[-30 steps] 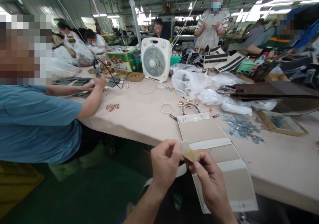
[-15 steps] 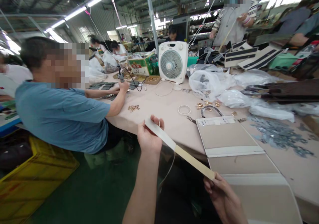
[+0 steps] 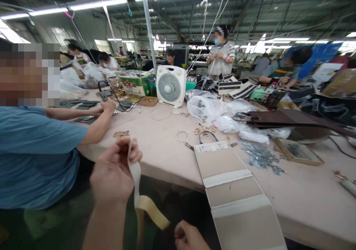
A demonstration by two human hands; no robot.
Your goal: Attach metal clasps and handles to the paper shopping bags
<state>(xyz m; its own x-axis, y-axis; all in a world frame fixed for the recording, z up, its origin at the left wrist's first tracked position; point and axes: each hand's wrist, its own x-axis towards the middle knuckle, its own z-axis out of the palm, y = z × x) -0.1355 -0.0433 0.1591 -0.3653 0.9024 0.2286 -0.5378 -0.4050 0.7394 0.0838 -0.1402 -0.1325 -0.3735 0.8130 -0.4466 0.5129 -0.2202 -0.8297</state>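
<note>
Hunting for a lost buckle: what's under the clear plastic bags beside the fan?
The bags lie on the beige tabletop, gold fittings near their edge; anything beneath them is hidden.

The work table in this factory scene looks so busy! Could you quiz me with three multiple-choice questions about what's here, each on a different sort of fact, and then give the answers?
1. Where does the white box fan stand?
A. On the floor
B. On a shelf
C. On the work table, beside a green-printed cardboard box

2. What colour is the seated co-worker's shirt?
A. Blue
B. Red
C. Yellow

3. What is the left hand doing with the pale strip?
A. Pressing it flat on the table
B. Pinching it so that it hangs down
C. Cutting it with scissors

Answers:
1. C: the fan stands on the tabletop next to the box.
2. A: the back and sleeve show blue.
3. B: the fingers grip the strip's upper end and the rest dangles.
</note>
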